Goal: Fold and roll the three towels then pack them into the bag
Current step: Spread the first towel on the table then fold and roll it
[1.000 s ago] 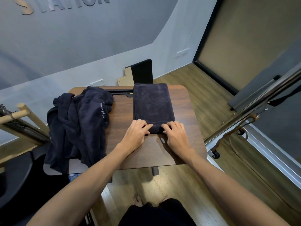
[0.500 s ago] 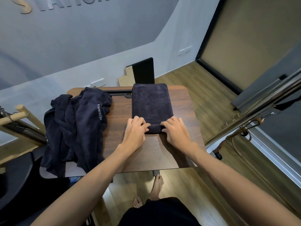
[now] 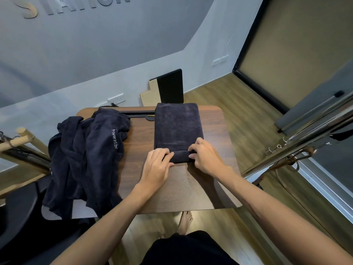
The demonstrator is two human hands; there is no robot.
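A dark wood table (image 3: 137, 150) bears a folded towel (image 3: 176, 125) and heaped towels (image 3: 86, 159).

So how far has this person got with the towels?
Done: one dark towel lies folded into a long strip on the table. In hand: the left hand and right hand grip its near end, where a small roll has just begun. Left: finishing that roll, then the crumpled pile of dark towels at the table's left edge. No bag is in view, so nothing looks packed.
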